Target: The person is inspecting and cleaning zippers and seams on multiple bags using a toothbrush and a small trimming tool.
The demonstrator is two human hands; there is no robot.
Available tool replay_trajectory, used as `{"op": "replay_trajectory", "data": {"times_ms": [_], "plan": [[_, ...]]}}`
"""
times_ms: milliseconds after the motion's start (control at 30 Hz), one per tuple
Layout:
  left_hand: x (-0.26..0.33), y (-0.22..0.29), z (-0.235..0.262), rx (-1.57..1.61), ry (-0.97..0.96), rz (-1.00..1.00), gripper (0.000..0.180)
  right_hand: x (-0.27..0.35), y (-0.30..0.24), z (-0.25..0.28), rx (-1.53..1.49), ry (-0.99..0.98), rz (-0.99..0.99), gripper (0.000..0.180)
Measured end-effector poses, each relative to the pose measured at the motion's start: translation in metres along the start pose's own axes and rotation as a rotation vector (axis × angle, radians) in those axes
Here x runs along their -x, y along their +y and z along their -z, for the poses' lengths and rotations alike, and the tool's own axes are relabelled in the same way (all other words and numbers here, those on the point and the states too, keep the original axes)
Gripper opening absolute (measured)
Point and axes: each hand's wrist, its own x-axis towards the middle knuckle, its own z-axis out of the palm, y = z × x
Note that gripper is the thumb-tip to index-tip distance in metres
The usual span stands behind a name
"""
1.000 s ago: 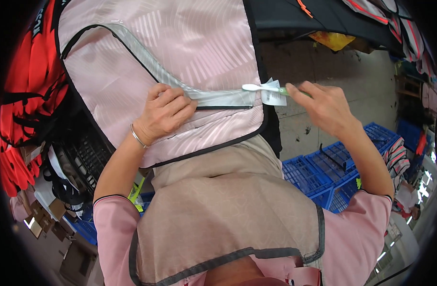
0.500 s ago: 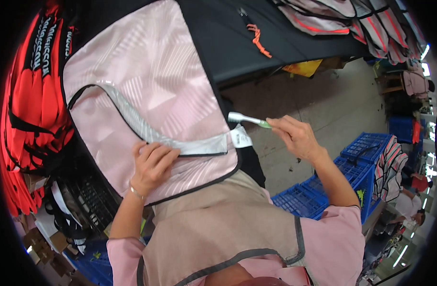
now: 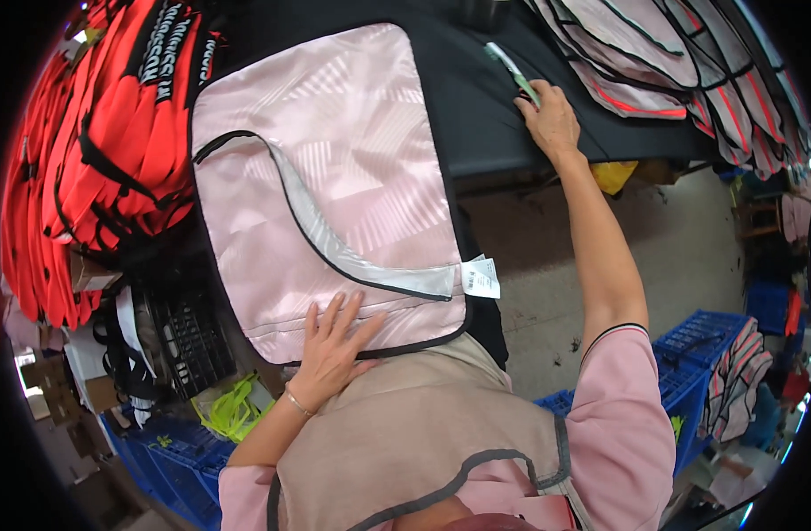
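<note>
1. Pink vest panel (image 3: 335,177), edged in black binding, lies spread flat on a black worktable (image 3: 494,106), its lower edge hanging just over the table's near side, against the person's apron.
2. A grey reflective strip (image 3: 352,257) curves across the panel from its left side toward the lower right corner, where a small white label (image 3: 482,277) sticks out past the binding.
3. The left hand (image 3: 330,350) rests palm down on the lower edge of the pink panel, fingers spread wide and flat, gripping nothing; a thin bracelet shows at the wrist.
4. The right hand (image 3: 552,119) is stretched far out over the black table, well apart from the panel, with its fingers closed around a slim green-and-white tool (image 3: 512,69); it may be a small snipper or a pen, but the view is too small to tell which.
5. Just beyond that hand, a fanned stack of more pink vests (image 3: 653,62) with black and red trim lies on the table's far right.
6. A pile of red-orange vests (image 3: 96,150) fills the left side.
7. Below it stands a black crate (image 3: 189,341), with blue plastic crates (image 3: 698,363) on the floor at the right.
</note>
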Motion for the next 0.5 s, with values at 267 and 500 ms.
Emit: {"op": "replay_trajectory", "data": {"times_ms": [267, 500], "plan": [[-0.008, -0.022, 0.000, -0.068, 0.117, -0.241, 0.060, 0.050, 0.023, 0.029, -0.142, 0.321, 0.076, 0.040], [-0.011, -0.006, 0.109, 0.124, 0.649, -0.041, 0.034, 0.086, 0.045, 0.067, -0.582, 0.339, -0.168, 0.027]]}}
